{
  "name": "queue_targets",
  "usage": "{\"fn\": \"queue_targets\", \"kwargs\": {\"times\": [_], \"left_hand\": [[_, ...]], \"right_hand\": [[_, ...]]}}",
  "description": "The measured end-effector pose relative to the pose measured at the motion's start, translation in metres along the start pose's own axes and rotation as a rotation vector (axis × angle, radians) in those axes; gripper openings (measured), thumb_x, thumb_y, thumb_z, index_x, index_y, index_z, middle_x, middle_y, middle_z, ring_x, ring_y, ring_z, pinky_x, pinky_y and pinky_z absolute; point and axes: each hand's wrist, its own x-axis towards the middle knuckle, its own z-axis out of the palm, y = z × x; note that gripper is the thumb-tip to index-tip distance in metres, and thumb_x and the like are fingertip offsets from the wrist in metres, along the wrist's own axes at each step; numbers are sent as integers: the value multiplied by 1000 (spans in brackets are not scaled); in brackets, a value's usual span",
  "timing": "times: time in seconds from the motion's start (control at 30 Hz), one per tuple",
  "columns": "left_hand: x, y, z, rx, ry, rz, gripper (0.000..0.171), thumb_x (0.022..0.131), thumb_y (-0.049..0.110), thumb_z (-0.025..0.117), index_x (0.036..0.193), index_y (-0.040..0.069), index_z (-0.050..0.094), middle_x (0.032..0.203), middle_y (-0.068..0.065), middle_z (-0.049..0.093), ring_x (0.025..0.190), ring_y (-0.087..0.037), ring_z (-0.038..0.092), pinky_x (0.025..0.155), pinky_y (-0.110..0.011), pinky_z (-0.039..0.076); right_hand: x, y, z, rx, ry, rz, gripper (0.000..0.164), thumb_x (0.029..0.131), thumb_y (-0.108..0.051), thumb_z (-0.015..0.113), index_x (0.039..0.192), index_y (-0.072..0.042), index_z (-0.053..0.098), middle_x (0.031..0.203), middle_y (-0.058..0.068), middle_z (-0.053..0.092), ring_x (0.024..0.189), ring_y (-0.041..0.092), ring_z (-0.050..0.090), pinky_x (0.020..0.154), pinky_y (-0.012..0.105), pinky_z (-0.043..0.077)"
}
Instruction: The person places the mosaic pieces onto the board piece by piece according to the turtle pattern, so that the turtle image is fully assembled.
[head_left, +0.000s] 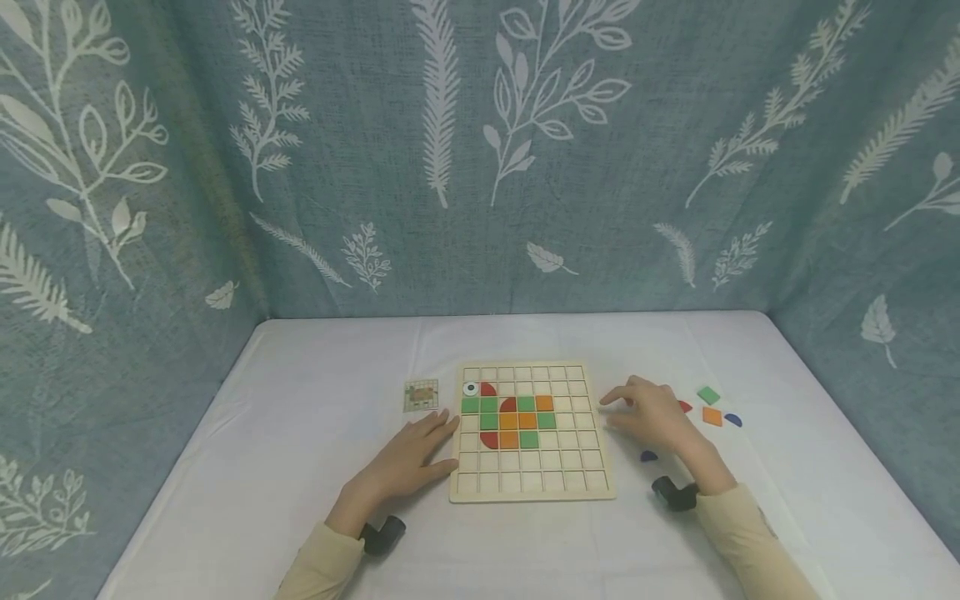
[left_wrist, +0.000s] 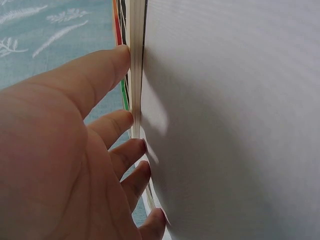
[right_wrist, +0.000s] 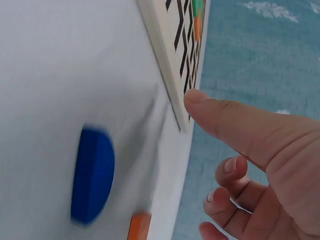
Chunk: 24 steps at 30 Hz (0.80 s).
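Note:
A wooden grid board (head_left: 551,482) lies on the table with green, orange and red tiles in its squares, plus a round eye piece (head_left: 470,388) at the upper left. My left hand (head_left: 405,458) touches the board's left edge, thumb and fingers spread; the left wrist view shows its fingertips along the wooden edge (left_wrist: 136,75). My right hand (head_left: 652,417) hovers by the board's right edge, thumb and forefinger apart. No piece shows between them. In the right wrist view the thumb is stretched out and the other fingers are slightly bent.
Right of the right hand lie a green square (head_left: 708,396), an orange square (head_left: 712,416), a blue half-round piece (head_left: 733,420) and a partly hidden red piece (head_left: 686,407). Another blue half-round piece (head_left: 648,456) sits below that hand. A small picture card (head_left: 421,395) is left of the board.

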Motion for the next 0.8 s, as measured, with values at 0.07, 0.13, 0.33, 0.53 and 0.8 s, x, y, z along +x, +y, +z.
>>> {"fn": "queue_targets", "kwargs": {"times": [0.07,0.13,0.33,0.53,0.8], "left_hand": [[0,0,0,0,0,3,63,90,40,57,142,10,38,149,-12,32,139,-31,24,116,-49,17],[0,0,0,0,0,6,63,90,39,56,142,10,38,149,-12,32,139,-31,24,116,-49,17],[-1,1,-2,-8,-4,7,63,90,39,56,142,10,37,149,-13,31,139,-32,24,116,-50,16],[-1,0,-2,-6,-6,8,63,90,40,56,143,10,37,149,-12,31,139,-32,23,116,-50,16],[-1,-1,-2,-10,-4,17,63,91,39,56,142,9,37,149,-13,31,139,-33,24,116,-50,16]], "right_hand": [[-2,4,-2,-15,8,-1,24,77,-18,74,100,-17,71,78,-4,54,71,12,47,68,32,31],[-5,9,-5,-25,19,-6,24,77,-18,74,100,-17,71,75,-3,52,65,12,44,65,31,29],[-12,21,-14,-19,25,4,25,78,-16,73,102,-13,70,77,0,53,65,12,44,63,30,33],[-19,30,-21,15,17,40,25,80,-13,71,104,-7,69,76,4,50,64,13,40,52,23,35],[-26,42,-26,-67,43,53,25,77,-15,73,102,-8,70,71,2,45,63,14,37,53,24,30]]}}
